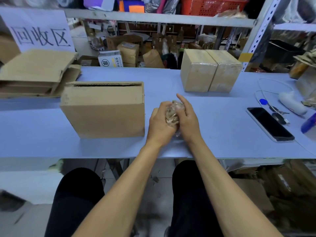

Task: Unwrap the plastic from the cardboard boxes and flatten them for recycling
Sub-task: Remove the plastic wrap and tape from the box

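**Both hands squeeze one ball of plastic wrap**

Head view: the left hand (159,123) and the right hand (187,117) together grip one crumpled ball of plastic wrap (172,113) above the middle of the blue table (222,137); the right index finger is straight, the other fingers are curled on the ball. One unwrapped box (104,110) stands just left of the hands, its top a little open. Two wrapped boxes (211,71) stand side by side, touching, at the far edge. One stack of flattened cardboard (37,72) lies at the far left corner, under a paper sign (40,31). One phone (270,124) lies near the right edge, with keys (277,113) beside it.
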